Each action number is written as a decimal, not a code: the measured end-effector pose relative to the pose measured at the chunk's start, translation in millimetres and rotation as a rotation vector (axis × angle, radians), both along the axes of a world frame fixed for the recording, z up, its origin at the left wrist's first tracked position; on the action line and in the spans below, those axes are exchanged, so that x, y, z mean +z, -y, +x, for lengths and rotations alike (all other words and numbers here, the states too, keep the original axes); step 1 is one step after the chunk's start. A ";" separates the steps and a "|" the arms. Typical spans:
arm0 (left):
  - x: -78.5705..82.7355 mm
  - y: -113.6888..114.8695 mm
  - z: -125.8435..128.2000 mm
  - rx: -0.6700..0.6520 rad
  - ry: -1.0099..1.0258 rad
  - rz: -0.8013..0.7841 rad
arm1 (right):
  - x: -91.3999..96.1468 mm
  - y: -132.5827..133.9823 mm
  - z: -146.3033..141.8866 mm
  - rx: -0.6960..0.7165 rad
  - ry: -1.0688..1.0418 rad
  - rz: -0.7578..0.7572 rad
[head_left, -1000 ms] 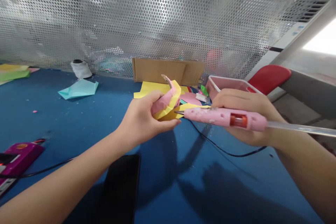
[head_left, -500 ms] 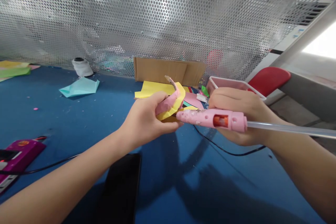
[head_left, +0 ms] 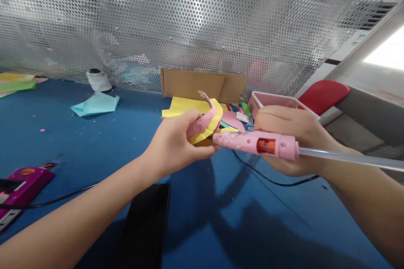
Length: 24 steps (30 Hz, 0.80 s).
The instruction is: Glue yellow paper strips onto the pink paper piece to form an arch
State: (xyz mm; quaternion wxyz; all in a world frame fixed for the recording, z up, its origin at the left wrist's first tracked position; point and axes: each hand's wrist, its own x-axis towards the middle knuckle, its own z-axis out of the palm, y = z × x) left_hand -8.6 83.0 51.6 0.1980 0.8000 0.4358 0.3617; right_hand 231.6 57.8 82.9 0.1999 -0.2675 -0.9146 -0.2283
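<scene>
Left hand: the left hand [head_left: 173, 143], at the centre of the frame, has its fingers clamped on a paper piece, thumb below and the rest largely hidden behind it.
Paper piece: the pink-and-yellow paper piece [head_left: 202, 126] is at the centre of the frame, raised above the table [head_left: 94, 147], with a narrow curved tip pointing up.
Right hand: the right hand [head_left: 288, 124], right of centre, has its fingers closed round a glue gun; the handle is hidden.
Glue gun: the pink glue gun [head_left: 240, 141] lies almost level, nose to the left, right at the paper piece; whether they touch cannot be told. A clear glue stick [head_left: 341, 156] runs from its rear to the right edge.
Cord: a black cord [head_left: 268, 183] curves below the right hand.
Lower left: a purple box [head_left: 31, 178] at the edge, and a black flat device [head_left: 148, 218] nearer the bottom centre.
Upper left: teal folded paper [head_left: 97, 104] just below a white object with a dark top [head_left: 99, 80].
Behind the hands: yellow paper [head_left: 183, 106] before a cardboard piece [head_left: 189, 84].
Right of centre: a pink bin [head_left: 271, 100] near a red chair [head_left: 326, 96].
Top: a perforated silver sheet [head_left: 126, 17].
</scene>
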 end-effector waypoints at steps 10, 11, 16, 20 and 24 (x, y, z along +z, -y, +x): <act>-1.4 -0.9 -0.2 0.022 -0.019 0.001 | 1.5 2.0 -1.2 -0.010 0.044 0.077; -1.4 -1.0 -0.2 0.025 -0.021 0.001 | 0.9 2.3 -0.6 -0.016 0.029 0.066; -0.7 0.1 -1.0 0.026 -0.024 -0.002 | 1.8 2.7 3.7 -0.042 0.033 0.012; 0.0 0.7 -1.3 0.024 -0.021 -0.001 | 3.1 3.4 5.0 -0.027 0.032 0.017; 0.0 0.2 -1.7 0.022 -0.021 -0.015 | 2.3 4.2 4.6 -0.031 0.022 0.020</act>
